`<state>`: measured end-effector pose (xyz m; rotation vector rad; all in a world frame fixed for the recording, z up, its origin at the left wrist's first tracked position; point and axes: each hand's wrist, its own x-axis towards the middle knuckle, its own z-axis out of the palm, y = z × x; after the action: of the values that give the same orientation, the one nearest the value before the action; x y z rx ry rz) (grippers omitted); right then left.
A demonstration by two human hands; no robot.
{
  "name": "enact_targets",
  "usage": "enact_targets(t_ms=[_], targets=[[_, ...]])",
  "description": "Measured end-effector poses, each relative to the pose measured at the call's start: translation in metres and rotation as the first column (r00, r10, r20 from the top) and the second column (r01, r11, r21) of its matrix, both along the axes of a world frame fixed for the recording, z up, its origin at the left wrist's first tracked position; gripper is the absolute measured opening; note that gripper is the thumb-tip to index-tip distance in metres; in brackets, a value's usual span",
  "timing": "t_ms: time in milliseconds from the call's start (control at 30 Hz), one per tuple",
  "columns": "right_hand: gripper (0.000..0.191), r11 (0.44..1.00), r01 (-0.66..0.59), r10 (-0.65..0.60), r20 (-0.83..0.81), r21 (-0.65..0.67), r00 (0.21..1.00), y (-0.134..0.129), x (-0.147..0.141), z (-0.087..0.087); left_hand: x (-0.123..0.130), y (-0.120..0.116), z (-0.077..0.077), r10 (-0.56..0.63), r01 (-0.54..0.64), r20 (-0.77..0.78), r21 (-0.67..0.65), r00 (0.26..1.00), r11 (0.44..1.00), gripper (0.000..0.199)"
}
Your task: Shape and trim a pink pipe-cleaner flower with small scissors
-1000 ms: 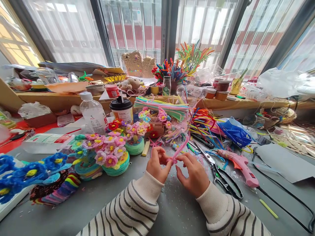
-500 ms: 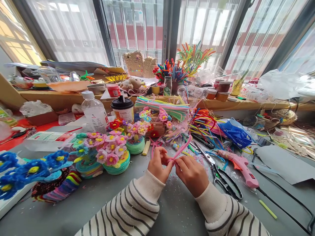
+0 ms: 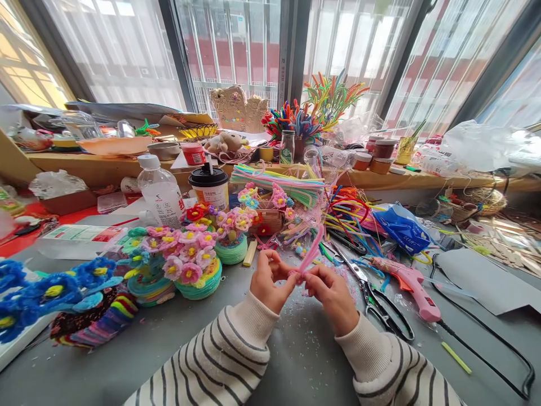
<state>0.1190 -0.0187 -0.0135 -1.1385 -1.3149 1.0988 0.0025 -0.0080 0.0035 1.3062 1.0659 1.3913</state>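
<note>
Between my two hands is a pink pipe cleaner (image 3: 311, 251), its free length rising up and slightly right from my fingertips. My left hand (image 3: 273, 281) pinches its bunched lower part with thumb and fingers. From the other side, my right hand (image 3: 332, 296) has thumb and forefinger closed on the same pipe cleaner. The fingers partly hide how it is bent. Left of my hands stands a pot of pink pipe-cleaner flowers (image 3: 192, 262). Black-handled scissors (image 3: 386, 310) lie open right of my right hand.
A pink glue gun (image 3: 408, 285) with a black cord lies at the right, near a yellow-green stick (image 3: 456, 357). Blue flowers (image 3: 54, 296) stand at the left. Behind are a lidded cup (image 3: 210, 189), a plastic bottle (image 3: 159, 194) and bundled pipe cleaners (image 3: 279, 183).
The pink pipe cleaner's upright length has swung left and stands steeper. My right hand has turned slightly, its fingers still pinching. The whole view has shifted a little.
</note>
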Motion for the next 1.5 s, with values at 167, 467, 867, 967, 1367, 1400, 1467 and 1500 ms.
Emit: enact_targets(t_ms=[167, 467, 867, 967, 1367, 1400, 1467, 1500], targets=[[0.017, 0.972, -0.107, 0.037, -0.317, -0.207, 0.948, 0.001, -0.001, 0.001, -0.002, 0.003, 0.0, -0.065, 0.079, 0.164, -0.081, 0.984, 0.994, 0.041], [0.023, 0.983, -0.101, 0.072, -0.185, -0.154, 0.98, 0.004, 0.013, 0.005, -0.007, 0.01, -0.002, -0.055, 0.112, 0.226, -0.246, 0.973, 0.963, 0.049], [0.018, 0.969, -0.14, 0.075, -0.3, -0.204, 0.951, 0.003, 0.013, -0.003, -0.003, 0.009, -0.004, -0.122, 0.188, 0.203, -0.351, 0.972, 0.917, 0.047], [0.016, 0.968, -0.148, 0.077, -0.319, -0.203, 0.945, 0.003, 0.013, -0.001, -0.003, 0.009, -0.004, -0.199, 0.242, 0.145, -0.41, 0.969, 0.88, 0.034], [0.013, 0.851, -0.431, 0.136, -0.665, -0.301, 0.734, -0.001, 0.007, 0.001, -0.007, 0.009, 0.001, -0.217, 0.37, 0.331, -0.524, 0.918, 0.767, 0.028], [0.012, 0.846, -0.449, 0.136, -0.698, -0.287, 0.703, -0.002, 0.006, 0.001, -0.008, 0.009, 0.002, -0.217, 0.377, 0.342, -0.522, 0.914, 0.765, 0.027], [0.01, 0.843, -0.471, 0.132, -0.748, -0.26, 0.651, -0.003, 0.005, 0.002, -0.008, 0.008, 0.003, -0.211, 0.385, 0.367, -0.511, 0.906, 0.769, 0.027], [0.01, 0.844, -0.473, 0.13, -0.759, -0.253, 0.638, -0.003, 0.004, 0.002, -0.008, 0.008, 0.003, -0.207, 0.385, 0.373, -0.503, 0.904, 0.774, 0.027]])
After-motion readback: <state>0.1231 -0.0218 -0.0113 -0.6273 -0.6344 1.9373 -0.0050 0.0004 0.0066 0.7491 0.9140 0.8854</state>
